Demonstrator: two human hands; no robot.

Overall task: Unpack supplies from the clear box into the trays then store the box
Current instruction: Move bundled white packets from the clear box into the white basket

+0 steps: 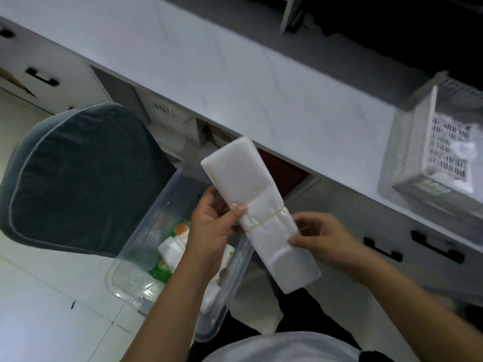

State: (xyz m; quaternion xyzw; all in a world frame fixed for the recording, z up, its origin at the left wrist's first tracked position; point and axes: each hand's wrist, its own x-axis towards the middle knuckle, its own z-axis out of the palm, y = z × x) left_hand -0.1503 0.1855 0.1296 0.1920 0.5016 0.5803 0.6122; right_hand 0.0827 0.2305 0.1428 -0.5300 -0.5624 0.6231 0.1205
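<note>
Clearly the unpacking is only partly done. A long white packet of supplies (257, 212), bound with a rubber band, is lifted clear above the clear box (136, 259), tilted with its far end toward the desk (235, 82). The left hand (209, 231) has its grip closed on the packet's near-left edge at the band; the right hand (324, 239) pinches the packet's right edge between thumb and fingertips. Inside the clear box, several packets with green and orange print (171, 246) are left, so more trips seem needed before the box can be stored.

A white slotted tray (418, 152) sits on the desk, well to the right of the clear box, with white items already inside, though they are too blurred to name. Between box and tray the desk surface shows open room. The desk's front edge runs just beyond the packet's far end, so the packet probably has to rise over it. A dark cushioned chair (78, 178) touches or nearly touches the box's left wall, leaving little room on that side.
</note>
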